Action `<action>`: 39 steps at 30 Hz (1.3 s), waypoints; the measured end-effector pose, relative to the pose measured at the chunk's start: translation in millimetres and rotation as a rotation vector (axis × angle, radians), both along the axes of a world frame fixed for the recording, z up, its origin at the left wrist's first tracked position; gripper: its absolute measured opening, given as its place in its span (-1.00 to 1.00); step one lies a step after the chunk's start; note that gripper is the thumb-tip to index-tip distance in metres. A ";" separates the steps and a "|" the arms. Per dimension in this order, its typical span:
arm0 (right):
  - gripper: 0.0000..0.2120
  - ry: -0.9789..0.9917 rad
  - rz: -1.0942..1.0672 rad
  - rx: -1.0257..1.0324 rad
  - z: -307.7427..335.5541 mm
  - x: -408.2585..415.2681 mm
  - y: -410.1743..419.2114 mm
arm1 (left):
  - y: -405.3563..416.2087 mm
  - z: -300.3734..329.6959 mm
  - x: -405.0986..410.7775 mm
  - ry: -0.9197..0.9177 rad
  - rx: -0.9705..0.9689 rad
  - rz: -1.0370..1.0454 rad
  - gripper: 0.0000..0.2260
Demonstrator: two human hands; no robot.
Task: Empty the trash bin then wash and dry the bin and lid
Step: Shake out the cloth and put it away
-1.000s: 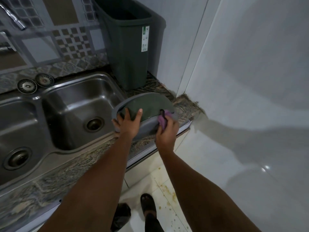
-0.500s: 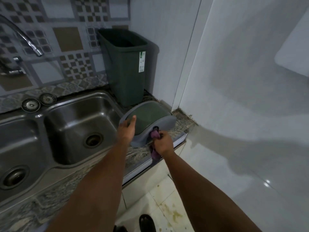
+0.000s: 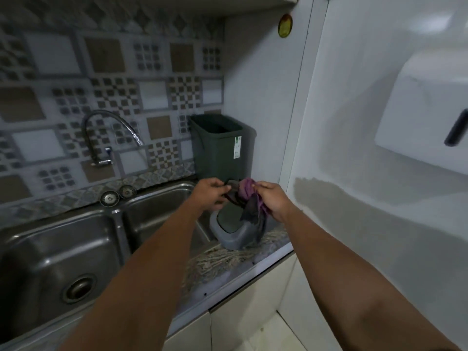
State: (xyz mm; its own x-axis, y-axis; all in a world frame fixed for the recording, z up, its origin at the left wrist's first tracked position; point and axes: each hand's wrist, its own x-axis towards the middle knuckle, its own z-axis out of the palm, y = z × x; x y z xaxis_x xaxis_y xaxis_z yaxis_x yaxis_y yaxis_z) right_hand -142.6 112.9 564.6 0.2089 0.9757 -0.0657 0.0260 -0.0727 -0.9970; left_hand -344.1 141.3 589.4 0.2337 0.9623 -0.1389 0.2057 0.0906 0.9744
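the bin [image 3: 222,145] stood upright and uncovered at the back corner of the counter [image 3: 228,259], against the tiled wall and just right of the double sink [image 3: 157,209]. nothing could be seen inside it. the lid [image 3: 234,233] lay on the counter in front of the bin, near the sink's right rim, apart from both hands.

both hands were raised above the lid, holding a purple cloth [image 3: 249,198] between them. the right hand [image 3: 272,200] had its fingers closed around the bunched upper part, with the loose end hanging toward the lid. the left hand [image 3: 211,193] had its fingers pinched together on a dark edge of the same cloth.

judgement: the step in hand was drying, with the cloth being regathered or refolded between wipes. to do it well, a fresh, drier face of the cloth should be turned outward and the hanging tail gathered in so it does not drag across the lid. one hand should then steady the lid at its rim while the other wipes the flap and the recess around it, where water is likely to collect. whether the bin itself was already dry could not be told.
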 end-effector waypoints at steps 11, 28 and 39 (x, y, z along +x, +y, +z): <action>-0.82 -0.102 0.039 0.045 77.5 -18.8 -2.3 | 0.2 64.2 -33.7 -0.083 0.068 0.172 -0.86; -0.74 -0.345 0.110 0.135 168.7 -13.3 25.2 | 23.6 103.4 -2.7 0.296 0.531 -0.056 -0.90; -0.76 -0.492 0.081 0.094 204.8 20.3 51.0 | 55.7 148.4 16.5 0.287 0.509 0.114 -0.85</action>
